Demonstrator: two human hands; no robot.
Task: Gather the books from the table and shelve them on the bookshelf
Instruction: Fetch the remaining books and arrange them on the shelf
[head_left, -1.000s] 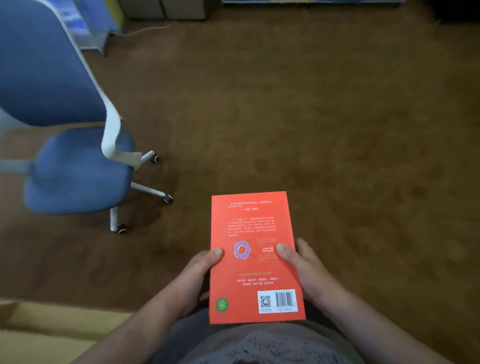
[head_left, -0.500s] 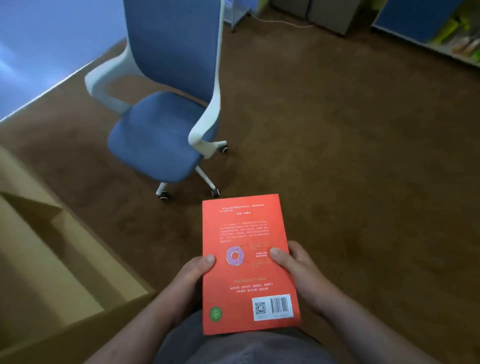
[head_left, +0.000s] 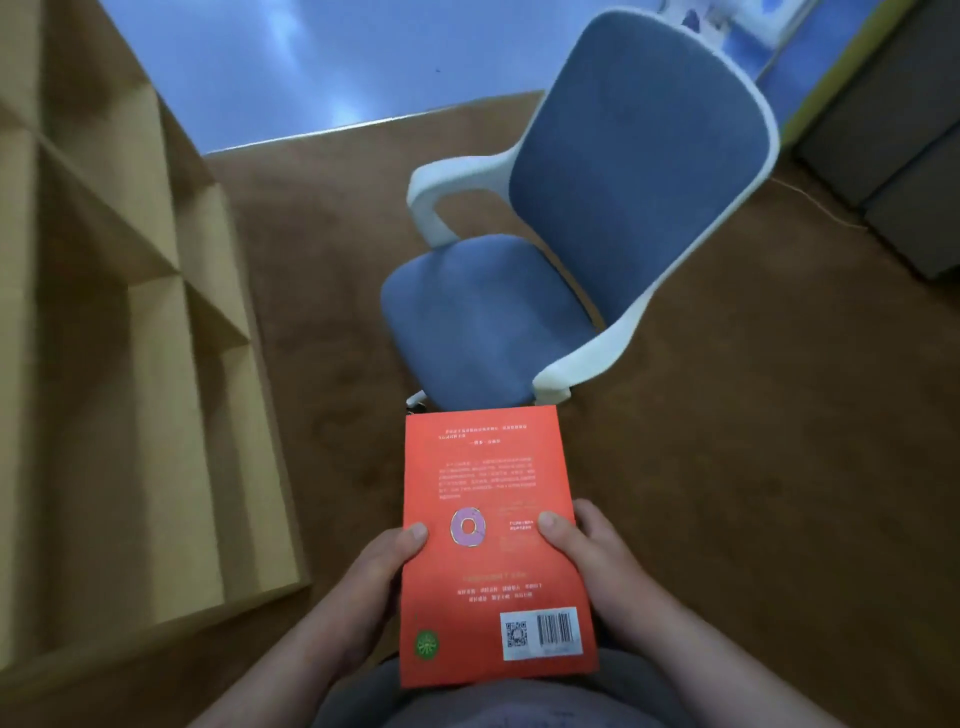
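One orange book (head_left: 493, 545) lay flat and back cover up in front of the person's waist. Its barcode end was nearest the body and its far edge pointed toward the chair. It rested on no surface and was not yet shelved.

The left hand (head_left: 374, 577) gripped its left edge and the right hand (head_left: 592, 561) its right edge. Each thumb (head_left: 553, 525) pressed on the cover beside the pink ring (head_left: 469, 527) printed there. The fingers were hidden beneath, presumably curled under for support.

That two-sided hold looked like a carrying grip. It held the cover level and steady, and would let either hand slide to the spine when the book had to be stood up.

The wooden bookshelf (head_left: 130, 364) stood close on the person's left, its open compartments blurred, so the book seemed near its destination. A turn leftward and a tilt to upright would probably be needed.

Ahead, a blue swivel chair (head_left: 571, 234) with white arms stood on the brown carpet (head_left: 753, 467), beyond the book's far edge and likely something to steer around. Dark cabinets (head_left: 893, 145) sat at the far right.
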